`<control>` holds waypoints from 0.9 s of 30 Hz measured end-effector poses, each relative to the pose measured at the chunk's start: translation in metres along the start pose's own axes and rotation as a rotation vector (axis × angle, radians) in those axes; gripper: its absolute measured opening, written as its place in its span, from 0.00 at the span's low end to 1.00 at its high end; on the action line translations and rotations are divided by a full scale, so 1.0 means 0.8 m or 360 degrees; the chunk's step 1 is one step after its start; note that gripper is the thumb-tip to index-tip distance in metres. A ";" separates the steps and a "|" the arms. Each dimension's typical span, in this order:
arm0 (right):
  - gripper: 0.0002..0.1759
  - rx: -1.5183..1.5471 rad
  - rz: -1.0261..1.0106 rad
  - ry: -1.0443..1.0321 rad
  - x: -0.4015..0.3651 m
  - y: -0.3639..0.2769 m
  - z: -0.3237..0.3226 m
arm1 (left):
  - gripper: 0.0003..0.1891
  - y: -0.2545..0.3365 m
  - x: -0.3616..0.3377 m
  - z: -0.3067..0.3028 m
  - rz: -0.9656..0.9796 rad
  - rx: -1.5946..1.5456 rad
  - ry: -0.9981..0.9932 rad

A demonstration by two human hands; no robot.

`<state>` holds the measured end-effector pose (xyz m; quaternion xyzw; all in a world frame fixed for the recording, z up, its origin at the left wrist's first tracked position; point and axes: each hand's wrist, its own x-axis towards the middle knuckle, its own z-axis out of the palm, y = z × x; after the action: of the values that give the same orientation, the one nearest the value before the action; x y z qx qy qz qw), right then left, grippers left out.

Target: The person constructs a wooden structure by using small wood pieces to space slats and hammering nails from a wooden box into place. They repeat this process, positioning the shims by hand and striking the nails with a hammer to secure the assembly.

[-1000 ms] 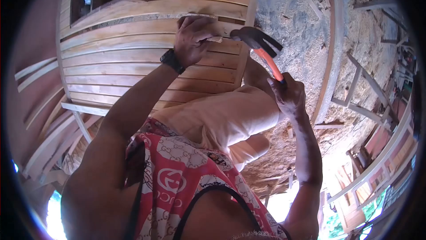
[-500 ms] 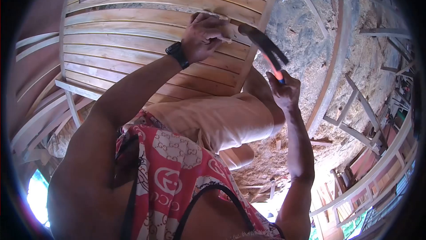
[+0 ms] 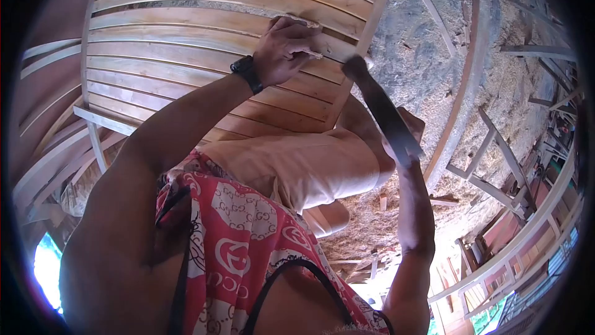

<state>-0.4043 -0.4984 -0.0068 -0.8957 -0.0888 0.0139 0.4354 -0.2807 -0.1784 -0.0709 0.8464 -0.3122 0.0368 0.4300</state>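
Sawdust-strewn floor (image 3: 427, 44) beside slatted wood panel (image 3: 186, 74). Left hand (image 3: 285, 47) pinches small piece against panel's upper slat. Right hand (image 3: 406, 133) closed round blurred hammer (image 3: 372, 87), head near same slat. Lower slats look fixed; this one seemingly unfinished.

A single wide fisheye camera on the person's head, ringed by a dark round border, looks steeply down over the person's own patterned shirt (image 3: 242, 236), which fills the near bottom of the view. It faces forward along both arms to the slatted wooden panel (image 3: 186, 68) in the upper half. The left hand (image 3: 282, 47) on the panel and the right hand (image 3: 406, 133) with the blurred hammer (image 3: 378, 102) sit at arm's reach, and the sawdust-covered ground (image 3: 421, 44) lies farther off on the right.
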 end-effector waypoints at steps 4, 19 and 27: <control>0.11 -0.0193 0.0206 -0.0136 -0.007 0.025 0.008 | 0.13 -0.003 0.000 0.003 0.0069 0.0093 0.0008; 0.06 -0.0390 0.0386 -0.0026 0.018 -0.013 0.015 | 0.12 -0.003 0.000 0.004 0.0046 0.0071 0.0040; 0.04 -0.0726 0.0747 -0.0380 0.010 0.004 0.014 | 0.12 0.001 -0.002 0.003 0.0036 0.0049 0.0021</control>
<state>-0.3975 -0.4901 -0.0157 -0.9581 0.0684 0.1980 0.1954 -0.2829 -0.1795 -0.0726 0.8491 -0.3182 0.0520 0.4184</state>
